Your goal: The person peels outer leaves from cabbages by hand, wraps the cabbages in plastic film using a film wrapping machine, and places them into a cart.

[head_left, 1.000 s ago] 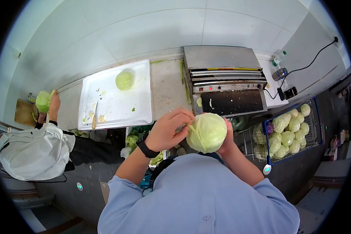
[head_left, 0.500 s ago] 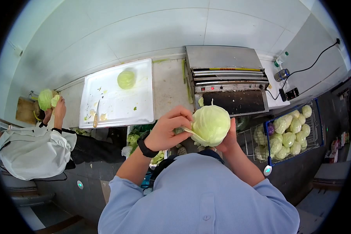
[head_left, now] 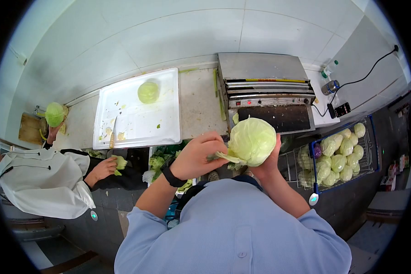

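Note:
A pale green cabbage [head_left: 252, 140] is held up in front of my chest. My right hand [head_left: 268, 165] cups it from the right and below; part of that hand is hidden behind the cabbage. With a dark watch on the wrist, my left hand [head_left: 200, 156] pinches an outer cabbage leaf [head_left: 230, 157] at the lower left of the head. The leaf is bent away from the cabbage and looks still attached at its inner end. Beyond my hands stands a metal wrapping machine [head_left: 265, 84] with a dark plate at its front.
A white tray [head_left: 166, 121] holds another cabbage [head_left: 148, 92] and a knife [head_left: 113, 132]. At left, a co-worker [head_left: 41, 178] holds a cabbage [head_left: 55, 114] and a torn leaf. Several wrapped cabbages fill a wire basket [head_left: 316, 182] at right. Leaves lie in a bin [head_left: 156, 163] below the counter.
My left hand has pulled the leaf outward, away from the cabbage. The cabbage has shifted slightly right and up. The co-worker's one hand has moved down with a leaf.

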Demonstrator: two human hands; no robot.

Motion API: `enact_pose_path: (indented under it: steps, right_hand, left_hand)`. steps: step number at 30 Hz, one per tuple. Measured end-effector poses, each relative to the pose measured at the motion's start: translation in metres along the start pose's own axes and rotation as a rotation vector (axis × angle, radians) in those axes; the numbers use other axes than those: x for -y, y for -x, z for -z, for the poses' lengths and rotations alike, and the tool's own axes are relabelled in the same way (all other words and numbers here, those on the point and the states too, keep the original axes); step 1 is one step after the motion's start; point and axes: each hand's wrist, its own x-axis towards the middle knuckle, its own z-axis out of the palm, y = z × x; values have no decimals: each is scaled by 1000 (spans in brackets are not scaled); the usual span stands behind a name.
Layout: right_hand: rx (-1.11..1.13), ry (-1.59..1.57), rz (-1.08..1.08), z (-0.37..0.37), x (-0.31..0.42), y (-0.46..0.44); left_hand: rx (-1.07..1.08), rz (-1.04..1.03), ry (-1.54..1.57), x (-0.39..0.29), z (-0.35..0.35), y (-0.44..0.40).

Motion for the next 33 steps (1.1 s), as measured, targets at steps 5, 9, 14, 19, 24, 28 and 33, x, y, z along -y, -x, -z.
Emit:
enact_pose_path:
  steps: [5, 9, 14, 19, 24, 28, 33]
  right_hand:
    - [-4, -35, 5, -1, 1, -1]
    - [-14, -48, 28, -10, 1, 0]
    - [-54, -42, 67, -7, 2, -3]
    - [-128, 18, 89, -24, 1, -4]
    - [-139, -21, 110, -24, 1, -10]
    - [-151, -59, 89, -29, 2, -10]
    - [-128, 51, 38, -33, 5, -10]
  left_hand:
    - [-119, -132, -144, -1, -13, -3]
    - [-37, -183, -343, 0, -15, 2]
    - [-70, -79, -416, -10, -26, 3]
    - [-277, -218, -500, -2, -40, -5]
    - [-316, -146, -426, 14, -55, 1]
    - [-312, -105, -328, 4, -56, -5]
    - [-373, -99, -302, 16, -56, -8]
